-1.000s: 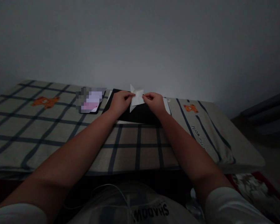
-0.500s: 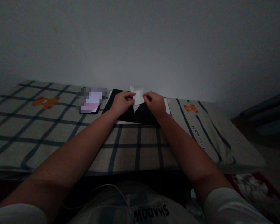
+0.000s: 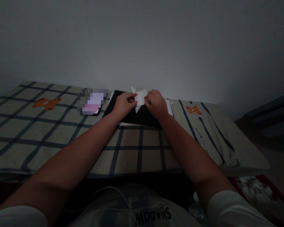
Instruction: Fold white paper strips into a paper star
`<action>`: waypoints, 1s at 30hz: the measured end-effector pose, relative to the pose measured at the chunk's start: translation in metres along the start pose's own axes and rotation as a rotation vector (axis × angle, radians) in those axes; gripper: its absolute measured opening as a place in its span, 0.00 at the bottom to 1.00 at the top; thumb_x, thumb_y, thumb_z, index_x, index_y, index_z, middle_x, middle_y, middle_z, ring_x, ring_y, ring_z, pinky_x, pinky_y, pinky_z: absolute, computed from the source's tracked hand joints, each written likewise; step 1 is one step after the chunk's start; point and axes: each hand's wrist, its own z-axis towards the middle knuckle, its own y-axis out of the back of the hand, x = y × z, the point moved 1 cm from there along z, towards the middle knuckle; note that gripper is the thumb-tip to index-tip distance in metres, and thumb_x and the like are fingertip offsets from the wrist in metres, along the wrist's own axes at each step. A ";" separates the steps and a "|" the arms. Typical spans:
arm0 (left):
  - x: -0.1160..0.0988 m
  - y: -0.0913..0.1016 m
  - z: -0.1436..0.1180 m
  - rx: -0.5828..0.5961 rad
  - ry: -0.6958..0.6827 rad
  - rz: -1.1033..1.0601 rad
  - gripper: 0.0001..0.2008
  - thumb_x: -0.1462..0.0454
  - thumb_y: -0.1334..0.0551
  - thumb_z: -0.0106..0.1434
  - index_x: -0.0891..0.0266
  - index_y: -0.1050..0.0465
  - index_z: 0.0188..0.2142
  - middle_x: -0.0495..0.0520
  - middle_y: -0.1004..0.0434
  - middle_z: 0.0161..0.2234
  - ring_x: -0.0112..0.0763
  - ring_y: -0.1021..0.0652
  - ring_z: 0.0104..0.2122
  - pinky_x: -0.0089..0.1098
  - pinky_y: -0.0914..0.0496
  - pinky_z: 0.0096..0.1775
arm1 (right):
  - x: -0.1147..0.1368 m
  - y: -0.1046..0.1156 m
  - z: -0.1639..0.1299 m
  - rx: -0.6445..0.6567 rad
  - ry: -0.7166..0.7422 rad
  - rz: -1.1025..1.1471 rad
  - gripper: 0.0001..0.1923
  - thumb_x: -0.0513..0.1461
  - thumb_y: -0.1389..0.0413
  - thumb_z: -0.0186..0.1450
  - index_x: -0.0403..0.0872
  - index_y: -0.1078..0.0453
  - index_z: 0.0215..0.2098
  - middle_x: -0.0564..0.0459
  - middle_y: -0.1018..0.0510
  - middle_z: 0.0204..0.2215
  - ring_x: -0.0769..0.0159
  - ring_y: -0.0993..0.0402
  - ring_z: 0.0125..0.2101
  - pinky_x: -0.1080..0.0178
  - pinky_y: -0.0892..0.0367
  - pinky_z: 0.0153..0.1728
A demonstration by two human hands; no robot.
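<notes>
At nine o'clock a blurred phone (image 3: 92, 102) is seen on the checked cloth (image 3: 49, 132). The folded white paper (image 3: 139, 98) is pinched at its left edge by the left hand (image 3: 123, 104) and at its right edge by the right hand (image 3: 156, 103), above a black board (image 3: 137, 117) near the wall. Bare cloth is left open at six o'clock.

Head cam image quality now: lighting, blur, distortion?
Head view: dim and underexposed; the white folded paper between left hand and right hand is the brightest spot; corners vignette; wide-angle stretch on the forearms; a pixelated patch hides something on the checked cloth.
</notes>
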 end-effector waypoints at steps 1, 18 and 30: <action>0.000 0.000 0.000 0.000 -0.002 -0.005 0.17 0.69 0.36 0.51 0.66 0.24 0.43 0.56 0.23 0.39 0.27 0.24 0.30 0.30 0.30 0.39 | 0.000 -0.001 0.000 0.020 0.021 -0.002 0.08 0.34 0.52 0.63 0.43 0.32 0.34 0.44 0.28 0.34 0.58 0.35 0.40 0.57 0.40 0.42; -0.003 -0.003 -0.002 -0.096 -0.117 -0.079 0.17 0.69 0.39 0.55 0.62 0.26 0.45 0.53 0.26 0.40 0.25 0.26 0.31 0.31 0.30 0.41 | -0.005 -0.010 -0.002 -0.002 -0.274 0.208 0.11 0.37 0.48 0.62 0.44 0.28 0.42 0.46 0.23 0.37 0.60 0.30 0.38 0.57 0.37 0.43; 0.004 -0.009 0.000 -0.092 -0.007 -0.229 0.17 0.68 0.38 0.53 0.62 0.26 0.45 0.54 0.27 0.43 0.25 0.24 0.32 0.30 0.28 0.40 | 0.001 -0.001 -0.002 0.007 -0.171 0.022 0.10 0.40 0.50 0.64 0.45 0.28 0.34 0.47 0.26 0.32 0.60 0.35 0.37 0.58 0.43 0.40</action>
